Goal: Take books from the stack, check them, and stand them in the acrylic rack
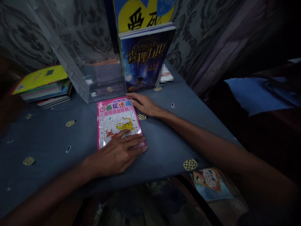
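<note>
Left hand [117, 155]: laid flat, fingers spread, on the pink book [117, 121].
Right hand [144, 104]: flat at the book's top corner.
Good way: the book is kept flat on the counter [47, 138] and slid slowly.

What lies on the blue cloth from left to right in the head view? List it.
Stack of books → clear acrylic box → pink activity book, left hand flat on its lower part → right hand at its upper right corner.
</note>
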### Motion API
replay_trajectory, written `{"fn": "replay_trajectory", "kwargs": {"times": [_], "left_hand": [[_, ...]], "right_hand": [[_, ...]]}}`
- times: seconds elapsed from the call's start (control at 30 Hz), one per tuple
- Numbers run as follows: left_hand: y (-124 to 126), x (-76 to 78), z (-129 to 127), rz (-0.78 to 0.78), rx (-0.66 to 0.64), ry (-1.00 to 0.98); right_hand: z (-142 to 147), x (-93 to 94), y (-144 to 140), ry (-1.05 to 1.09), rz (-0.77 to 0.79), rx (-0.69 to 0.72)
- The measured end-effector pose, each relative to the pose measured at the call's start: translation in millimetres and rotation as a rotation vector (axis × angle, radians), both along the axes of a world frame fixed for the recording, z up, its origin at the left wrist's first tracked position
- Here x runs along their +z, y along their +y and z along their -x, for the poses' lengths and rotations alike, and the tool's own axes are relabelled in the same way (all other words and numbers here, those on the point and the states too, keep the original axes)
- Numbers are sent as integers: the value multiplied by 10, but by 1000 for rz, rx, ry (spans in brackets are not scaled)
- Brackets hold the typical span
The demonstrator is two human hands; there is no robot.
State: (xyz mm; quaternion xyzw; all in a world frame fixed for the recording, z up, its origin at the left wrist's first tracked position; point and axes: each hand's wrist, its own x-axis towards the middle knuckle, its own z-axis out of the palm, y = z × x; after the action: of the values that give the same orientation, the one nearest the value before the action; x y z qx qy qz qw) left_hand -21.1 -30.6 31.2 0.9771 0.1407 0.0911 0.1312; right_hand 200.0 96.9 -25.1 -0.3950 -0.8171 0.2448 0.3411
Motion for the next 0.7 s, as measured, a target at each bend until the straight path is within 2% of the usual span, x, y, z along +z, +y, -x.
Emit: {"fn": "replay_trajectory", "kwargs": {"times": [0.1,0.17,0.23,0.33,0.4,0.53,0.7], "left_hand": [[97,-3,31,33,-18,-38],[281,-38,122,13,30,-71],[542,-87,281,-61,181,-94],[950,-157,582,-159,516,-115],[1151,-198,752,-144,612,-116],[1334,-284,928,-83,629,-154],[1397,-375,1013,28,645,-269]], "right_hand": [[-1,-33,-1,-45,-42,-12],[2,-57,1,-89,-74,-23],[7,-75,-4,-141,-96,-30],[15,-84,-34,-219,-113,-37],[33,-69,-56,-269,-136,-54],[192,26,-53,-371,-195,-68],[689,187,-26,-446,-220,65]]}}
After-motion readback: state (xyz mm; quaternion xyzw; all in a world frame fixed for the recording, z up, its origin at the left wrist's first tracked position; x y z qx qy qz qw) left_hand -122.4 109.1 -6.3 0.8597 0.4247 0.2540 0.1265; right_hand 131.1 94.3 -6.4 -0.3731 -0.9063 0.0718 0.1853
